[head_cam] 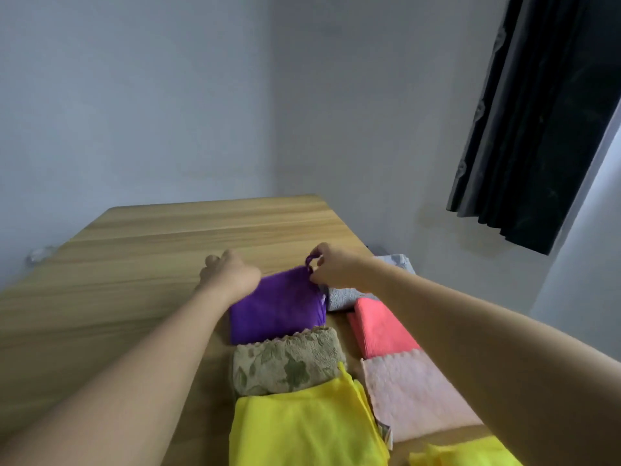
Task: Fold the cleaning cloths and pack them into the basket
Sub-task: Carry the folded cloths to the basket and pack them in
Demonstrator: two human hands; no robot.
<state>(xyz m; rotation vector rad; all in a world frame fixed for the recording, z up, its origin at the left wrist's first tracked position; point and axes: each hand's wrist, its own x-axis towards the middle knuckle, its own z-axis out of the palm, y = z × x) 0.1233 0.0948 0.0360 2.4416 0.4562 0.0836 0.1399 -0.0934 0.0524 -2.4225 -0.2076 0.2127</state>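
Observation:
A purple cloth point(279, 307) lies folded on the wooden table point(134, 264). My left hand point(228, 272) grips its far left corner with curled fingers. My right hand point(331, 267) pinches its far right corner by the small purple hanging loop point(311, 260). Nearer me lie a folded olive leaf-patterned cloth point(285, 361) and a yellow cloth point(302, 428). To the right sit a grey cloth point(346, 295), a coral cloth point(379, 331) and a pale pink cloth point(413, 395). No basket is in view.
Another yellow cloth point(463, 454) shows at the bottom right edge. The table reaches into a corner of white walls. A dark curtain point(537, 129) hangs at the upper right. Bare tabletop spreads left of and beyond the cloths.

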